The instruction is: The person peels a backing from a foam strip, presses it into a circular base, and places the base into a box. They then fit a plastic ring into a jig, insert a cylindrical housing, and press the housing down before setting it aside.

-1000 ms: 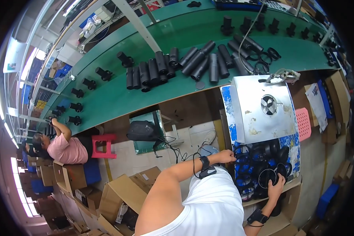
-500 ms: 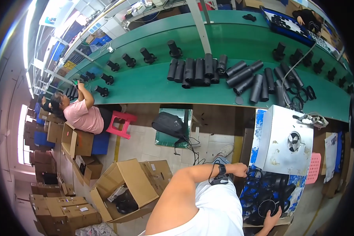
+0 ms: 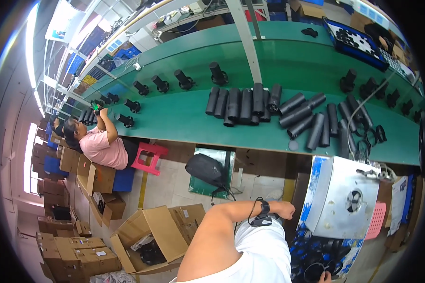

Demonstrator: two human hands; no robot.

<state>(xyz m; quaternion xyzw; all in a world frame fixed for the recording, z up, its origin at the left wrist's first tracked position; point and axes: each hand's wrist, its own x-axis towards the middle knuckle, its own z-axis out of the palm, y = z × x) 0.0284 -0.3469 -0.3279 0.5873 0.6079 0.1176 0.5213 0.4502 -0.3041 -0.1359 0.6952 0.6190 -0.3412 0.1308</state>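
My left hand [image 3: 285, 209] is curled closed beside the left edge of the blue-and-white worn bench, with a black strap on its wrist. Whatever its fingers may hold is hidden. At the bottom of the view, my right hand [image 3: 325, 278] grips the rim of a black round part [image 3: 315, 272] with a pale ring-shaped edge. Only some of its fingers show. Around it on the bench lie several black plastic pieces [image 3: 333, 245], heaped together. A silver metal box [image 3: 344, 198] with a small fan stands just beyond them.
Several black cylinders [image 3: 245, 106] and black rings [image 3: 372, 136] lie on the long green workbench [image 3: 174, 118]. A person in a pink shirt [image 3: 101, 148] works at its left. An open carton [image 3: 148, 236], a green stool [image 3: 198, 187] with a black bag [image 3: 206, 170] and a pink stool [image 3: 150, 155] stand nearby.
The view has tilted upward, so the bench and metal box sit lower in it. My right hand, still at the round part, now shows less at the bottom edge. My left hand stays closed.
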